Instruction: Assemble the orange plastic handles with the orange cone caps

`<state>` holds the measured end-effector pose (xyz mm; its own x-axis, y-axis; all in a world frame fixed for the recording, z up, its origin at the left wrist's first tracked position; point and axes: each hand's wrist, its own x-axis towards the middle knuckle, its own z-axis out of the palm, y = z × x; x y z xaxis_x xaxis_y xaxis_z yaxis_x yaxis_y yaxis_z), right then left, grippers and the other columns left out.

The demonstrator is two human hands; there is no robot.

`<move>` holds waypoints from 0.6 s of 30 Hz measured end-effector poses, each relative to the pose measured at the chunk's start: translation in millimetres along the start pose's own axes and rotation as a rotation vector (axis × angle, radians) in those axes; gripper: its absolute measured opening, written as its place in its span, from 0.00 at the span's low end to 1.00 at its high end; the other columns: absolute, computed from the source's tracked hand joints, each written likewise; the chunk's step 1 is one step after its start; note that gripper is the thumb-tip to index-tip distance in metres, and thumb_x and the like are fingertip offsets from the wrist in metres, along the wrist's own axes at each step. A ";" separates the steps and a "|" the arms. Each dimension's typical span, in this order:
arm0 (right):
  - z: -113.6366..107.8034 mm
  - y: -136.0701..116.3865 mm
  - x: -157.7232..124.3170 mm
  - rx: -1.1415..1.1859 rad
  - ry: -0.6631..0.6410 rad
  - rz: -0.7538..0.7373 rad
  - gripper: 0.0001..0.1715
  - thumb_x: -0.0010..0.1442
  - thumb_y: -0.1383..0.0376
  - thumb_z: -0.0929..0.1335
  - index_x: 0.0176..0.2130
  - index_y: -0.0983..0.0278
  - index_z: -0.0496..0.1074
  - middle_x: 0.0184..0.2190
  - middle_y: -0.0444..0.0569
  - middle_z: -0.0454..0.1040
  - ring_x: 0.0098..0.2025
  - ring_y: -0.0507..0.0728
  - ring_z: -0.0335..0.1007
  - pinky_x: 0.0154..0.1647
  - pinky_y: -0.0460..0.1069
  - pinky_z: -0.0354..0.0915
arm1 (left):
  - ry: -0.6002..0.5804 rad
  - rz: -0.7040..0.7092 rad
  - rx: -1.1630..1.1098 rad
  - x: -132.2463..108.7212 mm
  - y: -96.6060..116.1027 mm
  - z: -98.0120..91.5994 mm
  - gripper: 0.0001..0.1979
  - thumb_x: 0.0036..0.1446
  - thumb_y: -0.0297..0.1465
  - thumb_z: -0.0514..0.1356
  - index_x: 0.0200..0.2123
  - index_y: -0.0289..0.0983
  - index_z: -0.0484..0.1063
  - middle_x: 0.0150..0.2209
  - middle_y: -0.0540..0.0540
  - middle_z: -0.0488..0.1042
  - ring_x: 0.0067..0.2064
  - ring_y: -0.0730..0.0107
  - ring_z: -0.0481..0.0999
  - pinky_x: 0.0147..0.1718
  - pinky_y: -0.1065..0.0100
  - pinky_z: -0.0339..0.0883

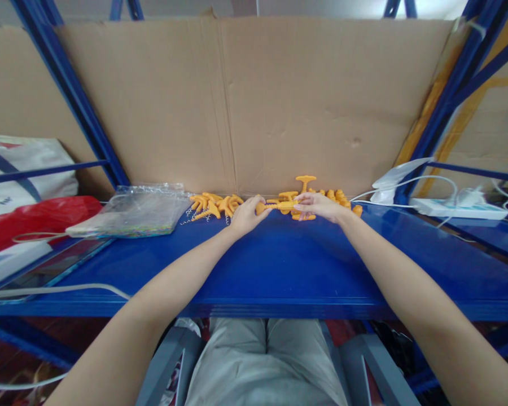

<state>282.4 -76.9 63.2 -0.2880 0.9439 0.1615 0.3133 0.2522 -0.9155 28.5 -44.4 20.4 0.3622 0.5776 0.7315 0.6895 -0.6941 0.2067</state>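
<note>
The left hand and right hand each pinch one end of a slim orange piece over the blue shelf. Its long axis runs sideways from hand to hand, equally near both. Loose orange parts lie just outside the left hand.

The person is sitting at what is looking like a storeroom or small-factory packing station. Blue steel racking is framing the view, and its shelf is serving as a bench. A flattened cardboard sheet is standing at twelve o'clock as a back wall. Small orange plastic parts are lying heaped against it. Clear plastic bags are lying at ten o'clock, a white power strip at two o'clock, and a large white sack at nine o'clock.
</note>
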 end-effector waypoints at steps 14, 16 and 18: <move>8.5 -8.1 -3.8 0.056 -0.038 0.162 0.23 0.63 0.50 0.70 0.31 0.68 0.76 0.29 0.54 0.81 0.23 0.51 0.74 0.33 0.47 0.72 | 0.029 0.022 0.039 -2.7 -2.7 0.9 0.10 0.62 0.38 0.61 0.43 0.40 0.69 0.43 0.45 0.78 0.46 0.62 0.78 0.45 0.63 0.72; 10.4 -9.5 -3.7 0.101 -0.036 0.196 0.22 0.65 0.51 0.68 0.31 0.66 0.74 0.27 0.54 0.81 0.23 0.52 0.74 0.32 0.47 0.72 | 0.025 0.020 0.048 -2.8 -2.5 1.0 0.10 0.62 0.38 0.61 0.43 0.40 0.70 0.43 0.45 0.77 0.46 0.62 0.78 0.45 0.63 0.72; 11.9 -10.4 -3.1 0.127 -0.035 0.228 0.21 0.67 0.52 0.66 0.30 0.65 0.72 0.26 0.53 0.80 0.22 0.52 0.74 0.31 0.47 0.72 | 0.021 0.014 0.059 -2.6 -2.5 1.2 0.10 0.62 0.39 0.61 0.44 0.41 0.70 0.44 0.45 0.77 0.46 0.62 0.78 0.45 0.63 0.72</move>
<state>269.3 -84.9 67.8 -0.2547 0.9649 -0.0647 0.2583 0.0034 -0.9661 26.6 -43.6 17.2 0.3591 0.5582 0.7480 0.7207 -0.6750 0.1578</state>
